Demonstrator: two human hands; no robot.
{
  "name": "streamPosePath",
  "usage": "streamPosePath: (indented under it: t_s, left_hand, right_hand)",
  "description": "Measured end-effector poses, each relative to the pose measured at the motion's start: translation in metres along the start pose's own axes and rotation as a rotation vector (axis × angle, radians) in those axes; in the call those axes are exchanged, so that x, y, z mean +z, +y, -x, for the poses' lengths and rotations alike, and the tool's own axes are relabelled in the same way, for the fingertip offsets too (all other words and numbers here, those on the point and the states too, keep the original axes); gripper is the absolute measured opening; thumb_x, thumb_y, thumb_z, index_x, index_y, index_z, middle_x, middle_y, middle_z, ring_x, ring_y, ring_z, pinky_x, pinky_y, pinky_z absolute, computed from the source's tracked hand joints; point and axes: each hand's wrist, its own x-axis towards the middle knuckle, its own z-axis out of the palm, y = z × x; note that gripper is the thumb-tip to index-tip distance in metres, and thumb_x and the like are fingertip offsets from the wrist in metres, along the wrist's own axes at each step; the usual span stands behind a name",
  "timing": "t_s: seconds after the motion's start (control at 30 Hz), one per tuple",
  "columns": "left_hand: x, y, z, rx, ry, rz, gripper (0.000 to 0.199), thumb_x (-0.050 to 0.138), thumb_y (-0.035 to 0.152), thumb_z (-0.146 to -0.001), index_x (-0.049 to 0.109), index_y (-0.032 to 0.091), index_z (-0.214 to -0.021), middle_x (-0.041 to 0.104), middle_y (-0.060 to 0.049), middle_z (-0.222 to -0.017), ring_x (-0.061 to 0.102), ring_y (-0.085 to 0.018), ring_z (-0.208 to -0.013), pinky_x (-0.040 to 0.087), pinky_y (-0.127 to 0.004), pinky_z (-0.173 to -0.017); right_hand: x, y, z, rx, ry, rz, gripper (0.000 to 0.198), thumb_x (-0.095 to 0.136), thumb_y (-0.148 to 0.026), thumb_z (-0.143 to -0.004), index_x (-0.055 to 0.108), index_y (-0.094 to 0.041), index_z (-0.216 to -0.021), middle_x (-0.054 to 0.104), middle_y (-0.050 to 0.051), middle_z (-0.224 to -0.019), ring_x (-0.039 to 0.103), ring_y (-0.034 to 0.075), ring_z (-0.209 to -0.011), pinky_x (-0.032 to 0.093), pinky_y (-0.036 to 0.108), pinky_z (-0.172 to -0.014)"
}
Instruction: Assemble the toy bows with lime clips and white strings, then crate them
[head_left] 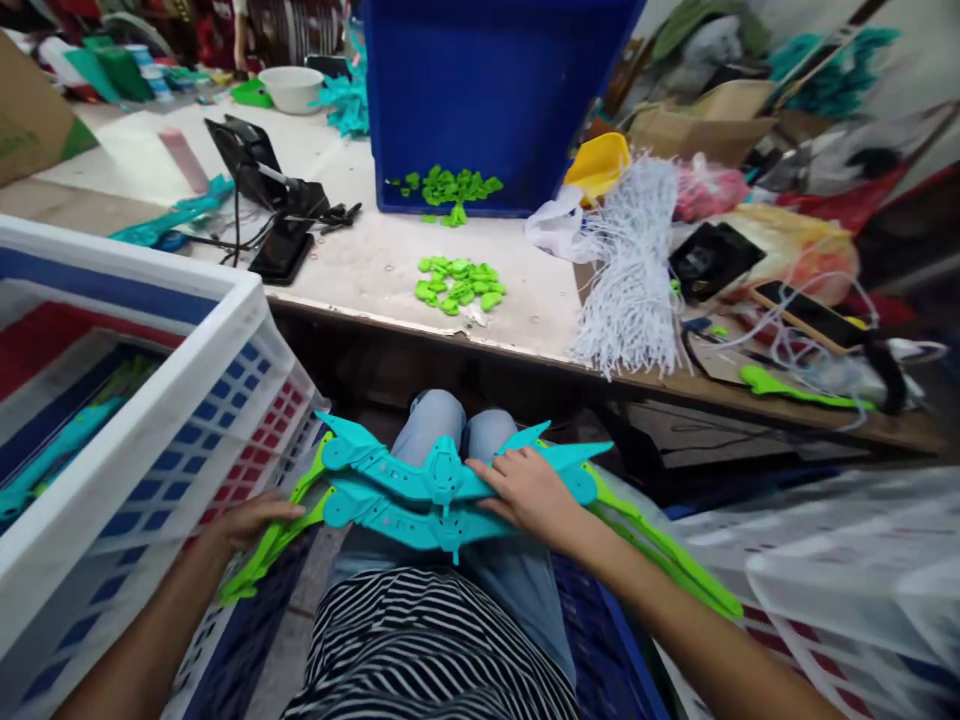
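Note:
Two toy bows [442, 468], teal in the middle with lime-green limbs, lie side by side across my lap. My right hand [529, 490] is closed over their teal bodies just right of the centre. At the left end, my left hand [259, 515] has its fingers around the green limbs [274, 540]; part of that grip is hidden. The right-hand green limbs [667, 550] stretch past my right forearm. On the table beyond my knees sits a small heap of lime-green plastic pieces [459, 283].
A blue bin [495, 90] lies tipped on the table with more green pieces [450, 187] at its mouth. White crates stand left [247, 310] and right [825, 560]. A black stand [281, 260], a bundle of white strings [630, 270] and a phone [810, 315] are on the table.

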Motion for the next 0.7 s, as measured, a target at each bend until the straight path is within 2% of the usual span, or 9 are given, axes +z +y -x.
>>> streamPosePath:
  t_s: [0.1,0.17,0.23,0.3,0.4,0.5,0.57,0.63,0.7]
  left_hand:
    - [0.012,0.019,-0.003,0.158,0.220,-0.240,0.064,0.071,0.057,-0.058,0.062,0.016,-0.106,0.066,-0.012,-0.109,0.060,-0.032,-0.105,0.049,-0.041,-0.089]
    - [0.021,0.035,-0.003,0.334,0.512,-0.377,0.074,0.066,0.060,-0.063,0.055,0.015,-0.120,0.059,-0.015,-0.123,0.053,-0.035,-0.118,0.044,-0.046,-0.098]
    - [0.035,0.054,-0.005,0.548,0.829,-0.503,0.072,0.060,0.058,-0.072,0.049,0.013,-0.127,0.054,-0.018,-0.129,0.048,-0.035,-0.123,0.039,-0.051,-0.102]
    - [0.056,0.075,-0.013,0.798,0.967,-0.657,0.057,0.055,0.049,-0.082,0.050,0.012,-0.125,0.053,-0.018,-0.129,0.045,-0.033,-0.126,0.036,-0.051,-0.106]
    - [0.100,0.103,-0.039,1.031,0.783,-0.967,0.041,0.055,0.040,-0.086,0.056,0.015,-0.119,0.053,-0.015,-0.131,0.036,-0.032,-0.134,0.032,-0.050,-0.109]
    - [0.143,0.115,-0.074,0.956,0.461,-1.270,0.058,0.067,0.045,-0.077,0.055,0.014,-0.124,0.057,-0.016,-0.124,0.046,-0.034,-0.123,0.031,-0.054,-0.108]
    - [0.163,0.114,-0.093,0.875,0.323,-1.379,0.071,0.070,0.048,-0.074,0.049,0.009,-0.130,0.062,-0.017,-0.112,0.056,-0.032,-0.108,0.034,-0.052,-0.105]
    - [0.172,0.112,-0.108,0.847,0.273,-1.419,0.074,0.067,0.048,-0.077,0.045,0.008,-0.135,0.064,-0.016,-0.106,0.058,-0.030,-0.101,0.039,-0.048,-0.098]
    - [0.174,0.115,-0.121,0.861,0.278,-1.433,0.068,0.062,0.047,-0.081,0.045,0.010,-0.135,0.064,-0.015,-0.105,0.057,-0.029,-0.099,0.043,-0.045,-0.092]
  right_hand:
    - [-0.001,0.038,-0.029,-0.041,0.033,0.022,0.044,0.060,-0.037,-0.086,0.055,-0.020,-0.126,0.065,0.011,-0.092,0.054,0.025,-0.090,0.035,0.038,-0.081]
    - [0.008,0.059,-0.049,-0.027,-0.020,-0.024,0.043,0.060,-0.036,-0.086,0.056,-0.020,-0.126,0.065,0.011,-0.096,0.053,0.025,-0.093,0.033,0.039,-0.086]
    - [0.025,0.069,-0.063,0.033,-0.080,-0.078,0.043,0.060,-0.031,-0.086,0.055,-0.018,-0.127,0.065,0.011,-0.100,0.053,0.025,-0.095,0.032,0.040,-0.089]
    - [0.043,0.068,-0.067,0.085,-0.076,-0.124,0.045,0.059,-0.027,-0.085,0.053,-0.017,-0.129,0.064,0.012,-0.104,0.053,0.025,-0.098,0.031,0.041,-0.092]
    - [0.065,0.058,-0.051,0.078,-0.053,-0.193,0.049,0.058,-0.025,-0.084,0.050,-0.017,-0.132,0.063,0.012,-0.106,0.053,0.026,-0.099,0.032,0.042,-0.091]
    - [0.079,0.048,-0.018,0.084,-0.081,-0.250,0.052,0.057,-0.023,-0.083,0.048,-0.019,-0.134,0.064,0.012,-0.103,0.054,0.026,-0.097,0.036,0.041,-0.086]
    - [0.084,0.045,0.001,0.136,-0.048,-0.261,0.052,0.056,-0.022,-0.084,0.047,-0.020,-0.135,0.065,0.011,-0.102,0.055,0.026,-0.095,0.038,0.042,-0.086]
    - [0.083,0.047,0.010,0.171,0.058,-0.257,0.046,0.057,-0.028,-0.085,0.053,-0.020,-0.130,0.065,0.010,-0.099,0.056,0.026,-0.093,0.041,0.044,-0.085]
    - [0.072,0.056,0.001,0.181,0.260,-0.269,0.034,0.057,-0.036,-0.085,0.064,-0.020,-0.114,0.066,0.010,-0.095,0.057,0.026,-0.090,0.045,0.041,-0.083]
